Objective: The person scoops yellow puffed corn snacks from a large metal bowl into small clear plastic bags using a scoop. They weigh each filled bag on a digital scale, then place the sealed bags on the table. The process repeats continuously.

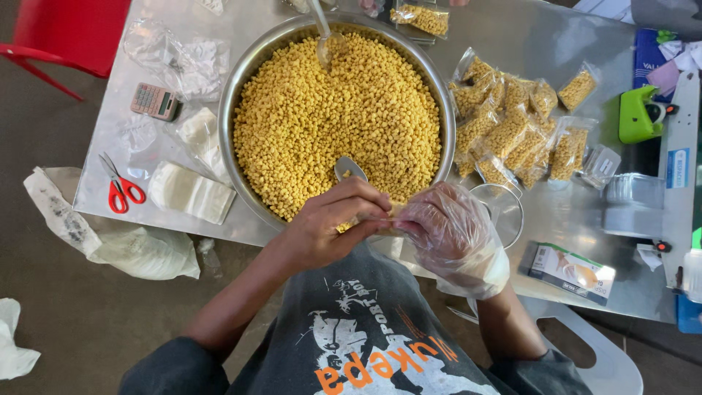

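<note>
Steel tabletop (512,44) carries a wide round metal basin (245,80) of yellow puffed pellets (329,110), within scooping reach. Bare left hand (329,223) pinches a small clear pouch (376,219); plastic-gloved right hand (453,230), fingers closed on it, steadies the mouth. Filled clear packets (512,132) are piled at right.

Bowl at the centre of the table

The bowl (241,88) sits mid-table (526,44); scissors (121,189) and calculator (154,101) lie to its left, filled packets (512,132) to its right, both hands meeting at its near rim.
</note>
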